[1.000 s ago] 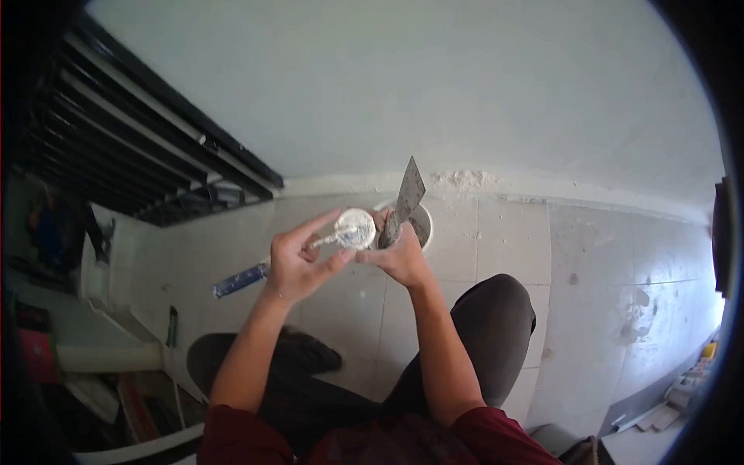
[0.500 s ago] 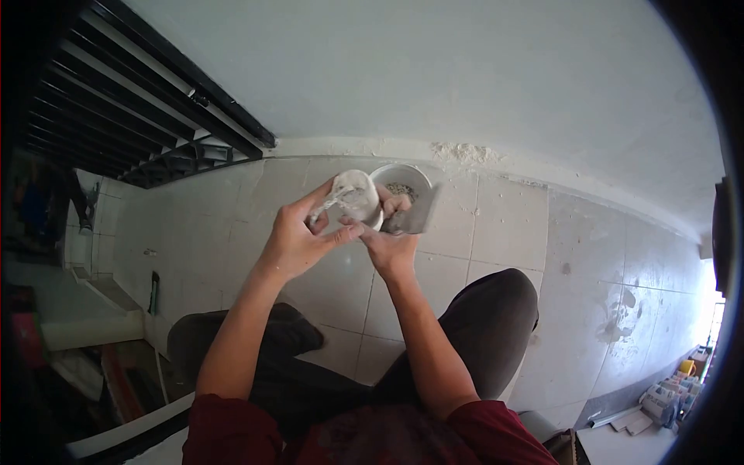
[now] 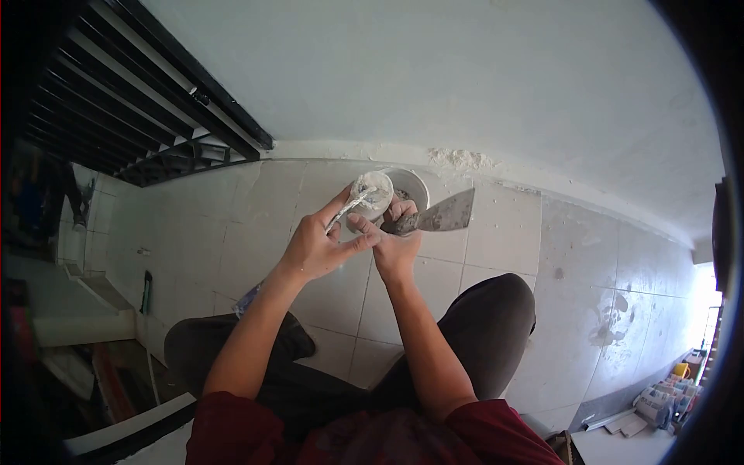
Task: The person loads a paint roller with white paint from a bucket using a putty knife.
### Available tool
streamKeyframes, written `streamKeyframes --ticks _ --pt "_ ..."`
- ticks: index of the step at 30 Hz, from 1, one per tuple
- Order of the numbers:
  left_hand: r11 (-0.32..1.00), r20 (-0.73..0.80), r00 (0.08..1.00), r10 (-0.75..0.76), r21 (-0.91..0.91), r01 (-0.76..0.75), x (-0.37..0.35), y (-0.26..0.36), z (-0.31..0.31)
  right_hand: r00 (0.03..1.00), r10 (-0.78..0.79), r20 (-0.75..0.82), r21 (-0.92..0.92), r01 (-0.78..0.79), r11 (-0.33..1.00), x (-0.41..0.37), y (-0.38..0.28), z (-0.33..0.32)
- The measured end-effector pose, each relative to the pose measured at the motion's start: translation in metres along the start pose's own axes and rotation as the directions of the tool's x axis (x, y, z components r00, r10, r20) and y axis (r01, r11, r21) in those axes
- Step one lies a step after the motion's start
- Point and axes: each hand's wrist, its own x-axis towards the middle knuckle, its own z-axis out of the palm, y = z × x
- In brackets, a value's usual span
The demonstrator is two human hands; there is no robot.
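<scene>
My left hand (image 3: 314,244) is closed around the side of a small white tub (image 3: 372,203), tilted so that its top faces me. Pale, powdery residue coats it, and a thin whitish strip (image 3: 353,208) runs from its top to my left fingers. In my right hand (image 3: 397,246) is a putty knife (image 3: 451,212), gripped by its handle, its stained metal blade pointing right. My right thumb is right at the tub's lower edge. Just behind both hands stands a larger pale bucket (image 3: 419,184) with grainy grey material inside, partly hidden by the tub and my fingers.
White crumbs (image 3: 463,159) lie along the foot of the wall (image 3: 465,77). A black metal railing (image 3: 147,85) rises at the left. Pale tiles (image 3: 496,248) cover the floor, with whitish smears at right. Bags and other items (image 3: 663,403) sit at the lower right.
The putty knife's blade has swung from over the bucket out to the right. The small tub has moved slightly right and turned, showing more of its top.
</scene>
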Motion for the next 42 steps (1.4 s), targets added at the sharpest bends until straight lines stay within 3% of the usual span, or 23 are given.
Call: streamKeyframes --ticks 3,5,6,8,10,12,14,18,20,21,22,24,25,27,28,30,31,33,34,36,40,42 --pt "0.994 -0.003 0.998 -0.068 -0.081 0.068 0.008 -0.005 -0.006 0.998 0.047 0.046 -0.090 -0.043 0.995 0.002 0.014 -0.011" --pt "0.995 -0.002 0.999 -0.046 0.088 0.046 0.014 -0.007 -0.008 0.999 0.027 0.030 -0.089 -0.025 0.996 0.002 0.025 -0.013" --pt "0.996 0.000 0.999 -0.036 0.086 0.036 0.016 -0.007 -0.008 1.000 0.009 0.020 -0.091 -0.007 0.996 0.003 0.019 -0.008" --pt "0.987 0.009 0.993 0.116 0.114 -0.116 0.018 -0.007 -0.005 0.999 0.045 -0.019 -0.130 -0.047 0.990 -0.001 0.006 -0.001" --pt "0.984 -0.001 0.993 0.116 0.140 -0.115 0.022 -0.015 0.014 0.994 0.090 -0.066 -0.164 -0.100 0.981 -0.003 0.009 -0.004" --pt "0.980 -0.008 0.994 0.111 0.167 -0.109 0.028 -0.030 0.028 0.976 0.136 -0.170 -0.415 -0.196 0.889 0.001 0.043 -0.022" --pt "0.916 0.014 0.995 0.101 0.389 -0.098 0.039 -0.046 0.035 0.980 0.151 -0.131 -0.346 -0.188 0.919 0.007 0.054 -0.024" --pt "0.856 0.026 0.994 0.108 0.506 -0.106 0.058 -0.071 0.038 0.971 0.233 -0.053 -0.253 -0.239 0.938 0.015 0.070 -0.036" --pt "0.747 -0.016 0.999 -0.034 0.664 0.036 0.061 -0.068 0.040 0.956 0.268 -0.119 -0.232 -0.289 0.929 0.019 0.071 -0.041" --pt "0.748 -0.008 0.999 -0.037 0.663 0.033 0.062 -0.069 0.041 0.933 0.312 -0.180 -0.214 -0.347 0.913 0.018 0.071 -0.045" --pt "0.699 0.013 0.999 -0.041 0.715 0.019 0.066 -0.069 0.042 0.933 0.309 -0.183 -0.217 -0.345 0.913 0.021 0.070 -0.047" --pt "0.646 0.041 0.998 -0.044 0.763 -0.002 0.075 -0.070 0.045 0.967 0.097 -0.234 -0.323 -0.172 0.931 0.027 0.068 -0.052" --pt "0.614 0.055 0.998 -0.022 0.788 -0.029 0.079 -0.075 0.048 0.965 0.097 -0.244 -0.321 -0.175 0.931 0.025 0.050 -0.048" --pt "0.576 0.083 0.997 0.003 0.814 -0.069 0.082 -0.085 0.053 0.900 0.375 -0.221 -0.276 -0.427 0.861 0.022 0.018 -0.044" --pt "0.574 0.064 0.998 -0.010 0.818 -0.047 0.084 -0.090 0.057 0.901 0.370 -0.228 -0.270 -0.424 0.865 0.022 0.019 -0.051" --pt "0.574 0.057 0.998 -0.020 0.818 -0.035 0.090 -0.093 0.058 0.796 0.568 -0.211 -0.530 -0.581 0.618 0.020 0.021 -0.063" --pt "0.595 0.027 0.999 -0.036 0.803 -0.001 0.095 -0.093 0.054 0.793 0.567 -0.221 -0.523 -0.587 0.618 0.018 0.020 -0.065" --pt "0.616 0.006 0.998 -0.057 0.787 0.030 0.099 -0.098 0.048 0.833 0.473 -0.285 -0.381 -0.552 0.742 0.014 0.015 -0.063" --pt "0.660 -0.028 1.000 -0.010 0.751 0.027 0.102 -0.103 0.045 0.831 0.474 -0.291 -0.379 -0.555 0.741 0.014 0.008 -0.059" --pt "0.702 -0.061 0.998 0.027 0.712 0.025 0.102 -0.104 0.046 0.942 0.159 -0.295 -0.318 -0.254 0.913 0.013 0.000 -0.052" --pt "0.650 -0.002 1.000 -0.017 0.760 0.012 0.101 -0.091 0.049 0.961 0.013 -0.277 -0.441 -0.139 0.887 0.007 0.068 -0.072" --pt "0.622 0.039 0.999 -0.023 0.783 -0.017 0.102 -0.090 0.052 0.984 0.176 0.020 -0.911 -0.054 0.408 0.003 0.104 -0.095"
